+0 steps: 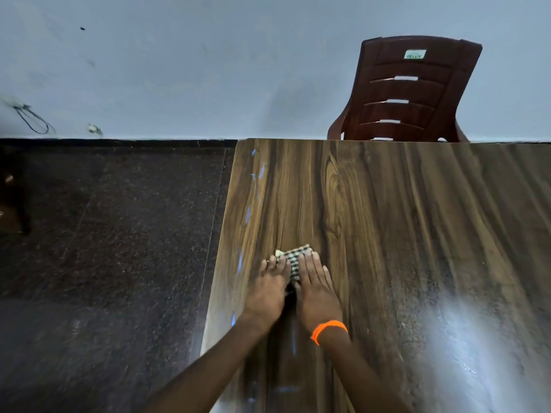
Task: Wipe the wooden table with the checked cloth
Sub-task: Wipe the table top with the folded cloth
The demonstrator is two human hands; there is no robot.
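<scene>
- Two hands lie side by side on the checked cloth [293, 265], low in the middle of the frame; we see both of them flat, palms down.
- Our left hand [267, 292] has its fingers stretched out straight and close together, the tips resting on the left part of the cloth; it curls round nothing.
- Our right hand [316, 293] is spread the same way, fingers straight, pressing on the right part of the cloth, with an orange wristband [328, 329] at the wrist.
- The cloth is folded into a small pad; a strip of it shows between the hands and its far end sticks out beyond the fingertips.
- It rests on the wooden table [402, 234], near the table's left edge, in the lower centre of the frame.
- The table top fills the right half of the frame, with a bright glare at lower right and small bluish flecks along the left edge.
- A dark speckled floor [113, 234] takes the left side.
- A pale wall [208, 70] spans the top, and a reddish-brown plastic chair [411, 90] stands at upper right, behind the table's far edge.
</scene>
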